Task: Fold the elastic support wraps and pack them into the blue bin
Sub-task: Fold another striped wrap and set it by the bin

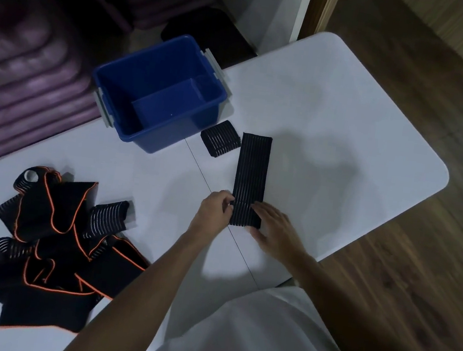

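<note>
A long black elastic wrap (251,172) lies flat on the white table (335,124), running away from me. My left hand (216,212) pinches its near left edge. My right hand (273,226) grips its near right edge, fingers on the fabric. A small folded black wrap (220,143) lies just right of the blue bin (158,93), which stands open with nothing inside. A heap of black wraps with orange trim (56,252) sits at the table's near left.
Purple rolled mats (24,77) fill a shelf beyond the table's left side. Wooden floor (435,263) lies past the table's right edge. A thin seam (203,177) crosses the tabletop between bin and hands.
</note>
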